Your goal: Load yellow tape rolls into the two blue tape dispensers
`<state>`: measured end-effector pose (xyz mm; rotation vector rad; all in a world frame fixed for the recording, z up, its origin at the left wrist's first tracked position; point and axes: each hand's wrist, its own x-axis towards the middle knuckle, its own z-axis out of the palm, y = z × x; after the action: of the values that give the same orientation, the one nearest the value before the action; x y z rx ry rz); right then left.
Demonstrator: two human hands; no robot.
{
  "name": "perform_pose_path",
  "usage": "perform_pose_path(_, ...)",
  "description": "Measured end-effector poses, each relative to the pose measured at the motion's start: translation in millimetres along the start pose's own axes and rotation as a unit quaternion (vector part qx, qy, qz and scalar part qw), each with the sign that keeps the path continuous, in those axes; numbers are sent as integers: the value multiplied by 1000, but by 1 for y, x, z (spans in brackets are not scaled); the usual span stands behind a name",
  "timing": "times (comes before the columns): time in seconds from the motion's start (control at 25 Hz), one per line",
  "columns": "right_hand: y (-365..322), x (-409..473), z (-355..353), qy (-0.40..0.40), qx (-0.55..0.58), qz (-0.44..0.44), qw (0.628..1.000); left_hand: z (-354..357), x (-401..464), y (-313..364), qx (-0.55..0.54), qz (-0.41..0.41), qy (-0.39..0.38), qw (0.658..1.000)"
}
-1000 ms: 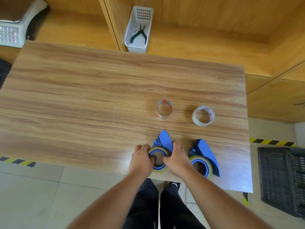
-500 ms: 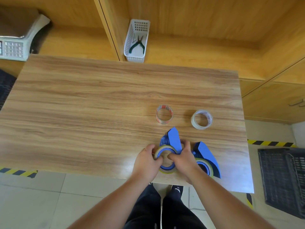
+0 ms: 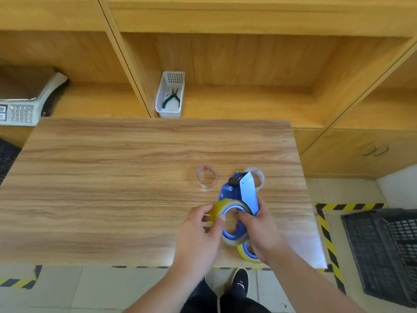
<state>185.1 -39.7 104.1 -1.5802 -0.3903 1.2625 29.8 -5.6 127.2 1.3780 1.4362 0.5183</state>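
Hands meet near the tabletop's (image 3: 112, 177) front edge, toward its right corner. Left hand (image 3: 200, 231) pinches the rim of a yellow tape roll (image 3: 222, 208) seated on a blue tape dispenser (image 3: 243, 195), while right hand (image 3: 259, 227) is clenched around that dispenser's body, holding it tilted above the tabletop. A second yellow roll (image 3: 244, 253) on blue lies just below, mostly hidden by the right hand. Two clear tape rolls (image 3: 206, 180) sit farther back.

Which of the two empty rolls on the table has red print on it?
The left one, standing clear on the table; the plain whitish one is partly hidden behind the blue dispenser.
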Motion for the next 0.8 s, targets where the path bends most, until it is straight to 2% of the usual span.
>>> perform_pose_path(0.28,-39,-26,-14,2,107,-51,993,16,-46,53,-82,47,54,994)
perform_pose_path(0.44,-56,-32,-31,-65,141,-30,987,20,-58,67,-109,90,37,989)
perform_pose_path(0.52,-61,-34,-42,-126,152,6,980,7,-55,71,-71,149,7,986)
perform_pose_path(0.64,-68,-42,-52,-235,137,54,961,-19,-46,88,54,233,-86,967)
perform_pose_path(0.72,-70,-47,-55,-295,140,63,943,-31,-40,100,82,258,-145,952)
perform_pose_path(0.8,-71,-49,-56,-320,130,70,936,-37,-37,110,82,254,-180,947)
